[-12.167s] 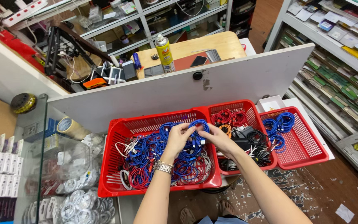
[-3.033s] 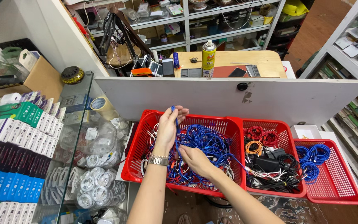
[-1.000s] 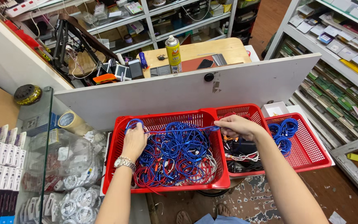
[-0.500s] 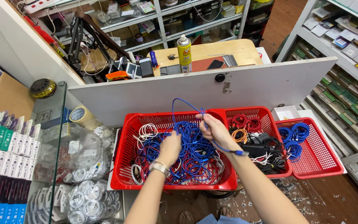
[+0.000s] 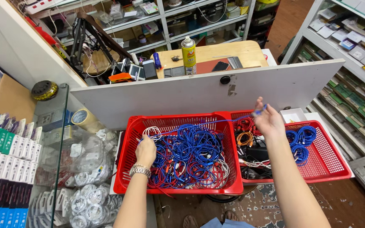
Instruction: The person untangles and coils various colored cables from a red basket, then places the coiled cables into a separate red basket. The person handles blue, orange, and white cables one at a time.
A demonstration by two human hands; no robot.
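A large red basket [image 5: 128,143] holds a tangle of blue, red and white cables [image 5: 191,157]. My left hand [image 5: 145,150], a metal watch on its wrist, rests on the left side of the tangle and holds one end of a blue cable [image 5: 203,124]. That cable stretches taut across the basket up to my right hand [image 5: 267,120], which pinches its other end above the middle basket.
A middle red basket [image 5: 254,179] holds orange, red and black cables; a right red basket [image 5: 328,154] holds coiled blue cables. A white board [image 5: 199,90] stands behind them, then a wooden desk with a spray can [image 5: 188,50]. Glass shelves with packaged goods [image 5: 43,169] lie left.
My right hand has swung up and to the right, drawing the blue cable straight out of the tangle. My left hand has shifted left in the basket, keeping the other end.
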